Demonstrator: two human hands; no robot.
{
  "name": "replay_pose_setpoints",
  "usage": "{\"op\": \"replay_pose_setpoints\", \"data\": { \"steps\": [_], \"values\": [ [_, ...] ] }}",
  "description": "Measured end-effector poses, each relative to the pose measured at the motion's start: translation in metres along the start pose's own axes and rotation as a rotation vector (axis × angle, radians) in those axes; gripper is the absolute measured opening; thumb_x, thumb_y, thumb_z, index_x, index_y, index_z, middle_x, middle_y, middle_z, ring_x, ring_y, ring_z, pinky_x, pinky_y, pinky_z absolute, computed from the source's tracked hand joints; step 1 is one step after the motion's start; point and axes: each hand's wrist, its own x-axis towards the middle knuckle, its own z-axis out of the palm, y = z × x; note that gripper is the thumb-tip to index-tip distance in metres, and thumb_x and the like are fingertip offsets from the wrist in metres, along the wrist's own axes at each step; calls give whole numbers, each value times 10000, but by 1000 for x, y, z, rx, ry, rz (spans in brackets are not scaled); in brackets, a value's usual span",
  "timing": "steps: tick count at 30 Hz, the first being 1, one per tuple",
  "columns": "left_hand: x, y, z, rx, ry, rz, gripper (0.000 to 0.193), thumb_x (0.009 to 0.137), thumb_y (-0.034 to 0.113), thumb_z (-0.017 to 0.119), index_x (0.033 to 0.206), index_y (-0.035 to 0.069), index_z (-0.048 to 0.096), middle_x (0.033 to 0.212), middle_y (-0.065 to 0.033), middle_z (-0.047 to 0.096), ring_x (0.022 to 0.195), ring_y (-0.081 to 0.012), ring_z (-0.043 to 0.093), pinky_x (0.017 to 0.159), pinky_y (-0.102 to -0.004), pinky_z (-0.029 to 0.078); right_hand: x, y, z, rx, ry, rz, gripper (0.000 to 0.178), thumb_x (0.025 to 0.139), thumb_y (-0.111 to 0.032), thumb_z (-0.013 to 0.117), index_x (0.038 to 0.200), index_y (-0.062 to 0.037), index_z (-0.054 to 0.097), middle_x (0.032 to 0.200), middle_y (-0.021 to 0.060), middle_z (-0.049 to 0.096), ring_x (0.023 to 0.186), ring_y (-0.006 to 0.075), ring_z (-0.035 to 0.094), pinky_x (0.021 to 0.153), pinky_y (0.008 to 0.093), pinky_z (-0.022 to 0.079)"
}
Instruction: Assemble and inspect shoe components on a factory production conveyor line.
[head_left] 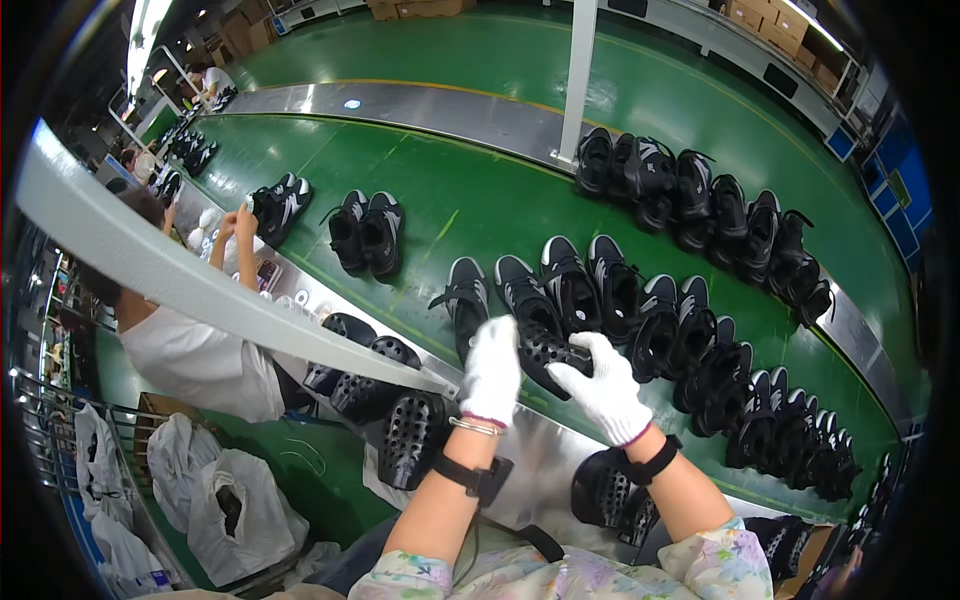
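Note:
My right hand (606,388), in a white glove, grips one end of a black perforated plastic shoe insert (548,349) between thumb and fingers. It hangs over a green belt, near the open mouths of black sneakers. On the left, my other gloved hand (493,372) is closed beside the insert's far end, fingers pressed together; whatever it holds is hidden. Just beyond my hands stand a black-and-grey sneaker (467,292) and a pair (590,290) with laces. More perforated inserts lie near my left forearm (413,437) and by my right wrist (603,487).
Rows of black sneakers (700,195) line the belt (440,215) at the far side and to the right. A pale metal bar (230,290) crosses at left. Beyond it a co-worker (200,350) handles a shoe. White plastic bags (240,505) stand lower left.

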Motion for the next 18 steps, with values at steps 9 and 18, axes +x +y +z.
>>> {"op": "replay_pose_setpoints", "data": {
  "steps": [9, 18],
  "values": [
    [24, -51, 18, 620, -107, -312, 215, 884, 148, 562, 1038, 48, 674, 1089, -267, 611, 977, -404, 662, 865, -460, 544, 55, 38, 19, -415, -250, 18, 547, 855, -430, 695, 1204, -31, 562, 1033, 242, 687, 996, 417, 653, 870, 472, 517],
    [-12, -16, 44, 320, -346, -295, 511, 929, 513, 552, 1144, 56, 629, 1083, -241, 665, 1059, -447, 618, 909, -511, 498, 75, 37, -19, -528, -141, -159, 457, 850, -340, 698, 1151, -20, 576, 954, 229, 690, 924, 410, 663, 814, 477, 524]
  ]
}}
